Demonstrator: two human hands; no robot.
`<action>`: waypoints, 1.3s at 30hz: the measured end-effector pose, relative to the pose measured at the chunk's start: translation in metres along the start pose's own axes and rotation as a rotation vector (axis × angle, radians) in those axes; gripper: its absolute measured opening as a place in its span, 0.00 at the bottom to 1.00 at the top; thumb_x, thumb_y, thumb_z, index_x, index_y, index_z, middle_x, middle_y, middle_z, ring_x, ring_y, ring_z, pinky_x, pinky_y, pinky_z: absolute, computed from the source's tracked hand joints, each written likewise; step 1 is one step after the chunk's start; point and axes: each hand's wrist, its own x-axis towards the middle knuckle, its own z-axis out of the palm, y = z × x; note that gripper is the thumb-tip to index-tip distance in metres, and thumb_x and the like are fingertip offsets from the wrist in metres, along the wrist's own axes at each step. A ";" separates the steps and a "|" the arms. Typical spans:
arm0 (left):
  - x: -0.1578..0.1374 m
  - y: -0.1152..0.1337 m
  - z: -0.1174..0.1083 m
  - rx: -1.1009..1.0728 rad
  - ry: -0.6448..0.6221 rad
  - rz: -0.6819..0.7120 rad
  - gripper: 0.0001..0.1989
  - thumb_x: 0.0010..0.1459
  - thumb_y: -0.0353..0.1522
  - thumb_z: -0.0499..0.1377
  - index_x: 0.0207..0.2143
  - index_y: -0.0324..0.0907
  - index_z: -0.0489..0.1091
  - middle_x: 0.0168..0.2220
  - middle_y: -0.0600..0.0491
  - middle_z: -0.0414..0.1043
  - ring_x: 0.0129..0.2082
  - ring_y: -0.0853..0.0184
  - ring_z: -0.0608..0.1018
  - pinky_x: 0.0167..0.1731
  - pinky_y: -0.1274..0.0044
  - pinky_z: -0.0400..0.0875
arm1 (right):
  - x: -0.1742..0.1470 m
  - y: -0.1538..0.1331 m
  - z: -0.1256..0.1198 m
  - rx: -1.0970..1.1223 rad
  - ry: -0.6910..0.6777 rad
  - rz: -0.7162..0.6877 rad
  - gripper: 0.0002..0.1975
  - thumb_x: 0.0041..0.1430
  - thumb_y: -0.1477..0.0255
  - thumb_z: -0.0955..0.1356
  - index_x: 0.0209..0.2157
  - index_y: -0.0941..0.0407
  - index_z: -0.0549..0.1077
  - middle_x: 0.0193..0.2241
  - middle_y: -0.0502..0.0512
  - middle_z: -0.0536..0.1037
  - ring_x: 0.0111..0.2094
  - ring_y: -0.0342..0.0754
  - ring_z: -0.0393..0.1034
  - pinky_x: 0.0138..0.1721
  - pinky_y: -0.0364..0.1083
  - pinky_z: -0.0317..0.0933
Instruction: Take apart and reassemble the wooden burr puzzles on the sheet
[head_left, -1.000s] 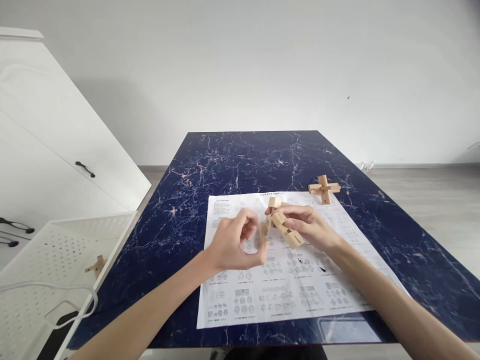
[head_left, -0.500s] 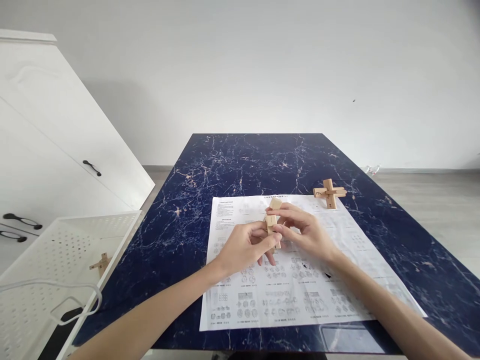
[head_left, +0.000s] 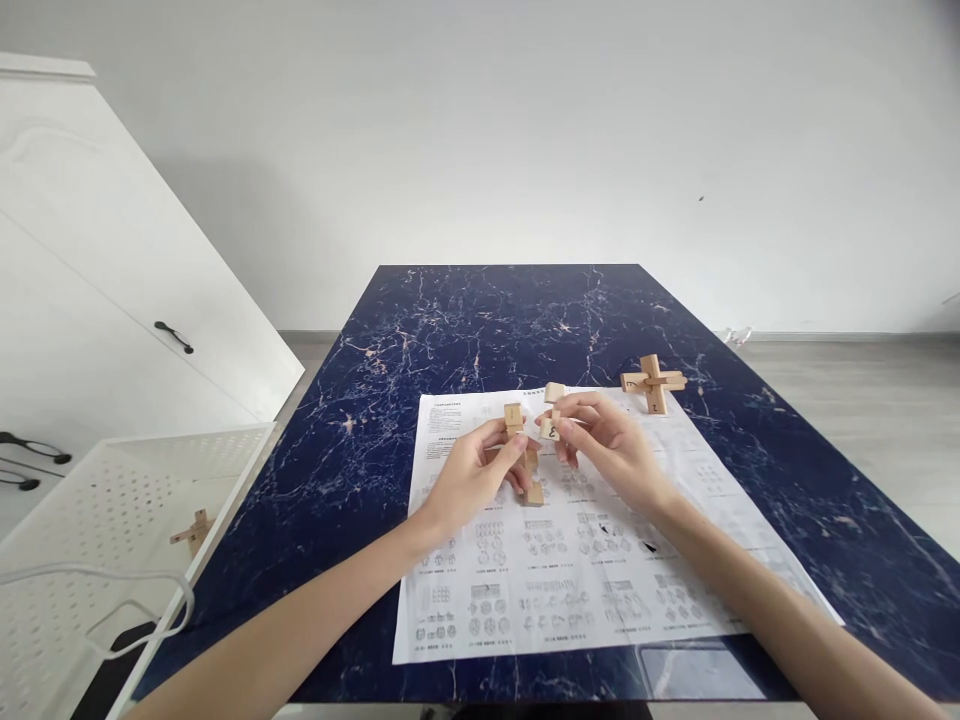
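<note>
Between the thumb and fingers of my left hand [head_left: 474, 462] are light wooden puzzle pieces; the upper block [head_left: 513, 418] bears a short mark, and a lower end [head_left: 533, 495] pokes out beneath the fingers. My right hand [head_left: 611, 445] pinches another wooden puzzle piece [head_left: 550, 429] marked with a "3", its other end [head_left: 555, 392] showing above the fingers. A narrow gap separates the two hands. Both are over a printed instruction sheet [head_left: 495, 600] with rows of small diagrams. My fingers cover much of the pieces, so their notches are partly hidden.
An assembled wooden cross puzzle [head_left: 653, 383] with numbers stands at the sheet's top right corner. Left of the dark blue marbled table [head_left: 480, 330], a white perforated basket [head_left: 97, 520] holds another wooden cross [head_left: 193, 531] and a white cable [head_left: 150, 572]. A white cabinet [head_left: 112, 250] stands behind it.
My hands have moved apart, and the wooden pieces held together between them are now split, one part in each hand. The view has shifted slightly.
</note>
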 end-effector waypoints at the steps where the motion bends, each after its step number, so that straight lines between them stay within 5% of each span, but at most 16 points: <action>1: 0.000 -0.001 0.000 -0.003 0.002 0.000 0.21 0.70 0.47 0.64 0.50 0.38 0.75 0.37 0.49 0.79 0.28 0.68 0.81 0.32 0.75 0.78 | 0.000 0.000 0.001 0.042 -0.018 0.004 0.11 0.71 0.60 0.74 0.49 0.47 0.75 0.42 0.53 0.81 0.28 0.45 0.74 0.28 0.47 0.70; 6: 0.002 -0.004 -0.001 -0.007 0.007 0.002 0.21 0.69 0.47 0.65 0.48 0.38 0.76 0.37 0.49 0.79 0.32 0.65 0.82 0.36 0.73 0.80 | 0.000 0.000 0.000 0.110 -0.048 0.066 0.27 0.70 0.59 0.74 0.65 0.43 0.66 0.43 0.52 0.81 0.30 0.46 0.76 0.37 0.52 0.76; 11: 0.003 -0.005 -0.001 -0.015 -0.012 0.011 0.23 0.69 0.48 0.65 0.52 0.37 0.76 0.43 0.45 0.81 0.34 0.64 0.84 0.39 0.72 0.81 | 0.002 0.002 -0.003 0.043 -0.055 0.152 0.21 0.71 0.55 0.72 0.59 0.50 0.75 0.45 0.56 0.83 0.39 0.51 0.80 0.47 0.54 0.78; 19: 0.001 -0.001 0.002 -0.027 -0.036 -0.041 0.24 0.68 0.41 0.68 0.60 0.37 0.74 0.44 0.44 0.83 0.34 0.63 0.86 0.39 0.70 0.82 | -0.002 -0.001 0.002 -0.152 -0.023 0.117 0.17 0.68 0.53 0.74 0.37 0.53 0.77 0.29 0.50 0.76 0.27 0.45 0.67 0.29 0.46 0.64; 27: 0.000 -0.001 0.000 -0.031 -0.032 -0.041 0.28 0.68 0.42 0.68 0.66 0.41 0.71 0.45 0.44 0.84 0.35 0.62 0.87 0.40 0.70 0.84 | 0.001 -0.005 -0.004 0.001 -0.161 0.219 0.20 0.69 0.53 0.73 0.52 0.53 0.78 0.30 0.50 0.79 0.30 0.47 0.74 0.39 0.50 0.71; 35: -0.004 0.001 0.003 -0.089 -0.003 -0.127 0.43 0.68 0.32 0.69 0.78 0.43 0.52 0.46 0.44 0.84 0.34 0.62 0.88 0.38 0.69 0.86 | 0.000 0.000 -0.001 -0.165 -0.074 0.123 0.18 0.66 0.52 0.75 0.37 0.53 0.79 0.31 0.53 0.81 0.30 0.47 0.71 0.32 0.48 0.65; 39: -0.005 0.002 0.004 -0.110 -0.019 -0.114 0.43 0.68 0.33 0.69 0.78 0.46 0.52 0.49 0.43 0.84 0.34 0.63 0.88 0.38 0.69 0.87 | -0.001 -0.005 0.001 -0.249 -0.123 0.176 0.19 0.69 0.51 0.72 0.37 0.54 0.78 0.25 0.49 0.75 0.26 0.46 0.67 0.29 0.47 0.60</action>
